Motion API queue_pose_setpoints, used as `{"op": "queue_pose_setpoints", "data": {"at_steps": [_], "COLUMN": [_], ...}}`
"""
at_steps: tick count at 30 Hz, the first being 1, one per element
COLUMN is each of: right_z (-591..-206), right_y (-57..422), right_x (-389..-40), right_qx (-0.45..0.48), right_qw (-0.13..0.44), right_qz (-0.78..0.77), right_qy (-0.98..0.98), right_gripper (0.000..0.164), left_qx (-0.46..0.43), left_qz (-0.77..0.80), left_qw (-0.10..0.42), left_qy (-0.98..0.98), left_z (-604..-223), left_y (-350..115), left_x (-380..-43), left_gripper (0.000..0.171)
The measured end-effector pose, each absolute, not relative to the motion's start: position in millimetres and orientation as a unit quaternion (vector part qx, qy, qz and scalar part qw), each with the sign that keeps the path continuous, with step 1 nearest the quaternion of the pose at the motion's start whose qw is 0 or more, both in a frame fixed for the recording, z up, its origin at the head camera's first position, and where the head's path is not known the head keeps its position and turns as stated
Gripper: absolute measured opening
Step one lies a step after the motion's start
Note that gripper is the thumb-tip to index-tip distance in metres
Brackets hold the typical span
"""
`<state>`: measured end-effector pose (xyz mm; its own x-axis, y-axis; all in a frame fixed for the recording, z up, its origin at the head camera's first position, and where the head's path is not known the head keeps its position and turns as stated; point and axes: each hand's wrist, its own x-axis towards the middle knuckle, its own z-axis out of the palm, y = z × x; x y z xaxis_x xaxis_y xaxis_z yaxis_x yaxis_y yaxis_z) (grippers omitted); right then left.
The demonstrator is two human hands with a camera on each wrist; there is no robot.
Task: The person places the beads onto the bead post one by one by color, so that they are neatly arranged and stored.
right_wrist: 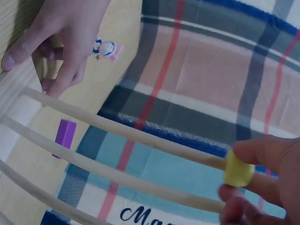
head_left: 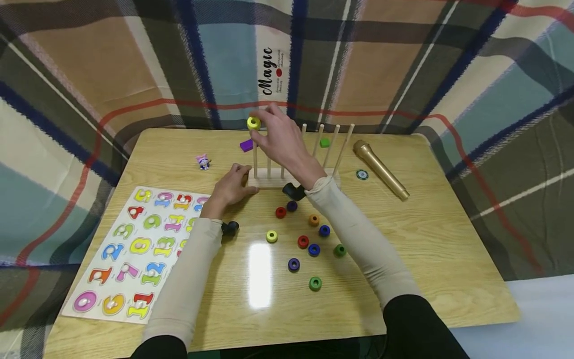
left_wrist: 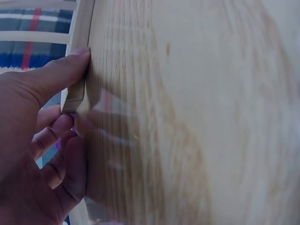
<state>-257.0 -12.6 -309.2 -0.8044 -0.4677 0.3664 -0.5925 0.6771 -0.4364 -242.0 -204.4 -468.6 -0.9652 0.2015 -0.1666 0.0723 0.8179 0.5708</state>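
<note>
With twelve at the counter's (head_left: 426, 279) far edge, the right hand (head_left: 280, 134) pinches a yellow bead (head_left: 253, 123) between thumb and fingers at the tip of the leftmost peg (head_left: 255, 162). The bead's hole faces up toward the head camera, its axis running roughly along the upright peg; whether it is threaded on, I cannot tell. The base (head_left: 275, 182) lies with its long axis from nine to three, its pegs rising in a row. At its nine o'clock end the left hand (head_left: 230, 184) grips it, thumb along the near edge.

Loose beads (head_left: 303, 242) are scattered toward six from the base. A purple block (head_left: 246, 145) sits at eleven of the left hand, a figurine (head_left: 203, 161) at ten. The number board (head_left: 123, 249) lies toward eight. Toward three of the base, past a chip (head_left: 362, 174), a gold microphone (head_left: 381, 170) points its head at half past ten.
</note>
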Motion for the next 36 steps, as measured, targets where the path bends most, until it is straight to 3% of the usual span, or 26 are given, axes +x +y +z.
{"op": "queue_pose_setpoints", "data": {"at_steps": [6,10,13,15,17,20,23,29,36], "right_z": [-312,-325,-340,-354,-371,-397,-421,-438,-401], "right_y": [-11,0,14,23,30,37,40,37,29], "right_x": [-256,-244,-225,-207,-189,-165,-149,-141,-163], "right_qx": [0.273,0.296,0.318,0.336,0.353,0.366,0.370,0.394,0.379], "right_qw": [0.064,0.124,0.146,0.108,0.031,-0.096,-0.151,-0.119,-0.073], "right_qz": [0.221,0.249,0.270,0.253,0.212,0.127,0.070,0.060,0.178], "right_qy": [-0.934,-0.914,-0.897,-0.901,-0.911,-0.917,-0.914,-0.909,-0.905], "right_gripper": [0.052,0.056,0.045,0.036,0.034,0.042,0.047,0.025,0.025], "left_qx": [0.070,0.071,0.072,0.073,0.070,0.066,0.063,0.064,0.066], "left_qz": [0.283,0.284,0.284,0.281,0.281,0.283,0.289,0.293,0.286], "left_qw": [0.110,0.111,0.110,0.107,0.103,0.100,0.099,0.105,0.106], "left_qy": [0.950,0.950,0.950,0.951,0.952,0.952,0.950,0.948,0.950], "left_z": [-467,-466,-465,-465,-465,-464,-464,-465,-467], "left_y": [-202,-199,-197,-197,-198,-200,-201,-200,-198], "left_x": [-241,-240,-239,-239,-239,-240,-241,-242,-242], "left_gripper": [0.082,0.082,0.082,0.082,0.082,0.083,0.083,0.083,0.082]}}
